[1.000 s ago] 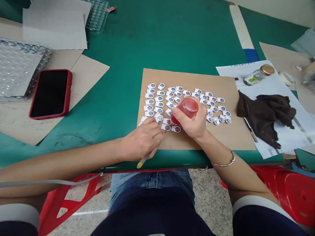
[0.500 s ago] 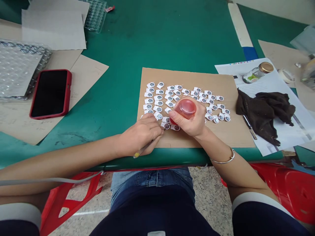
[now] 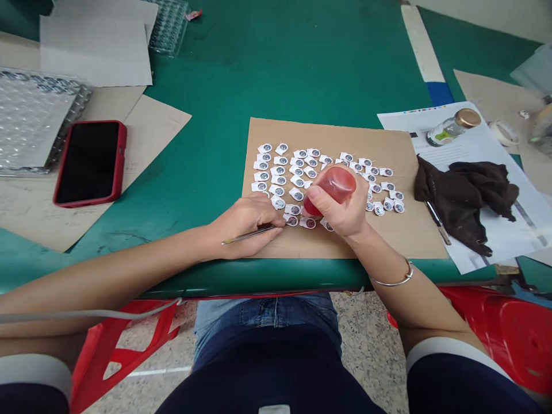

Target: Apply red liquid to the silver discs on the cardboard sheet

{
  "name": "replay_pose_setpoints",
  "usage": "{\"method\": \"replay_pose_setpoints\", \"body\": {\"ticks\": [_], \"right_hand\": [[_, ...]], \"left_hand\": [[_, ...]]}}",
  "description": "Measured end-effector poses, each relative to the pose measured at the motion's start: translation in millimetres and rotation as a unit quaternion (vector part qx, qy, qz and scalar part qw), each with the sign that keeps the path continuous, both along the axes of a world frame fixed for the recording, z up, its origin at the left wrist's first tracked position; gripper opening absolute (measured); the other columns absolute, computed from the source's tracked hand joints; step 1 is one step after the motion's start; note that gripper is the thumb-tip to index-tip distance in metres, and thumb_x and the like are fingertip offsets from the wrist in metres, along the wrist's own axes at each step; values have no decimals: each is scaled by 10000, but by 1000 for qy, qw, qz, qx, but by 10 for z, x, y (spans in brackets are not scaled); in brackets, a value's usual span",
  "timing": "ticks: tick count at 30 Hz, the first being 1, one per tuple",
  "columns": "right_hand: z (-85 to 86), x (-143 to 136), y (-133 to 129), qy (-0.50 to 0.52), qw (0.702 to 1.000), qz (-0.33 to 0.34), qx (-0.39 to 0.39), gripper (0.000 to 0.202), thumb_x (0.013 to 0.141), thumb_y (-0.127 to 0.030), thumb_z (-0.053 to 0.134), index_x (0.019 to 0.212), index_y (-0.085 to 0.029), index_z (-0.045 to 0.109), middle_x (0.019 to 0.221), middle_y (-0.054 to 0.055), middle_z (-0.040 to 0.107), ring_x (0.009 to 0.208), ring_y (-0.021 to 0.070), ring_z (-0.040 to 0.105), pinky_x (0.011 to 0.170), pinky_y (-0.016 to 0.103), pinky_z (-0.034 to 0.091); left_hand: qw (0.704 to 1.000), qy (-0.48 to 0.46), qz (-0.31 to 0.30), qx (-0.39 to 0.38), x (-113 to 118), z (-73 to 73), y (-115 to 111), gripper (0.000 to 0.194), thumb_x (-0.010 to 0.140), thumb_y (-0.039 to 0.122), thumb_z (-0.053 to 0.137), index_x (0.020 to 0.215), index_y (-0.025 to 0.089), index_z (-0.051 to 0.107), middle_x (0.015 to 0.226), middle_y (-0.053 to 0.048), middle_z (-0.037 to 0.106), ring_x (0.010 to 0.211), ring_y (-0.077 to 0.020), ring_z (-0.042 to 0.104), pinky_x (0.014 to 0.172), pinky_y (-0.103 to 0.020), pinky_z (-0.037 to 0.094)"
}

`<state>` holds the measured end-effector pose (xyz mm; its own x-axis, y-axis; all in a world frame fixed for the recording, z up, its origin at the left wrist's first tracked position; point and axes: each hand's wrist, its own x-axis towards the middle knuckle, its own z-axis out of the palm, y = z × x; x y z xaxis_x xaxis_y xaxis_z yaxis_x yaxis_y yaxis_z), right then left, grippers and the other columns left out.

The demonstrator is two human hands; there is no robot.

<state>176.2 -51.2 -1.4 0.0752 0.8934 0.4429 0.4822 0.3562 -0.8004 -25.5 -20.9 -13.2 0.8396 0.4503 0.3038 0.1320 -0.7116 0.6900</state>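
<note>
My left hand (image 3: 248, 225) is closed around slim metal tweezers (image 3: 241, 236) with a yellowish rear end. Their tip reaches the small white tabbed pieces at the near edge of the group. In my right hand (image 3: 345, 210) is a translucent red squeeze bottle (image 3: 338, 183), tilted with its lower end down over the pieces; its nozzle is hidden. Several small white pieces with round dark printed faces, one of them a white tabbed piece (image 3: 307, 222) just below the bottle, lie in rows on a brown cardboard sheet (image 3: 401, 236). My right hand covers some of them.
A red-cased phone (image 3: 90, 164) and bubble-textured plastic trays (image 3: 30, 126) lie to the left on cardboard. On the right are a glass jar (image 3: 451, 129), a dark brown cloth (image 3: 466, 198), a pen (image 3: 437, 223) and printed paper (image 3: 526, 230). Red stools stand below the table edge.
My right hand and the red bottle have shifted a little right, uncovering another piece near the front edge. My left hand has turned, so the tweezers now lie flatter.
</note>
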Motion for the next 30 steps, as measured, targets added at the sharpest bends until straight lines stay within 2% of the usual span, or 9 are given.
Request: {"method": "replay_pose_setpoints", "body": {"ticks": [10, 30], "right_hand": [[-8, -25, 5, -18, 1000, 9, -9, 185, 689, -367, 661, 680, -217, 551, 621, -13, 582, 579, 118, 533, 590, 321, 462], [-2, -31, -13, -42, 999, 19, -15, 185, 678, -357, 674, 681, -222, 546, 648, -5, 609, 604, 134, 566, 629, 342, 497]], "left_hand": [[1000, 2, -4, -8, -14, -11, 9, 87, 804, 166, 532, 809, 167, 619, 735, -24, 650, 686, -130, 576, 740, -307, 434], [1000, 1, 5, -15, 0, 5, 19, 98, 789, 147, 534, 794, 165, 630, 740, -25, 666, 687, -129, 584, 721, -302, 452]]}}
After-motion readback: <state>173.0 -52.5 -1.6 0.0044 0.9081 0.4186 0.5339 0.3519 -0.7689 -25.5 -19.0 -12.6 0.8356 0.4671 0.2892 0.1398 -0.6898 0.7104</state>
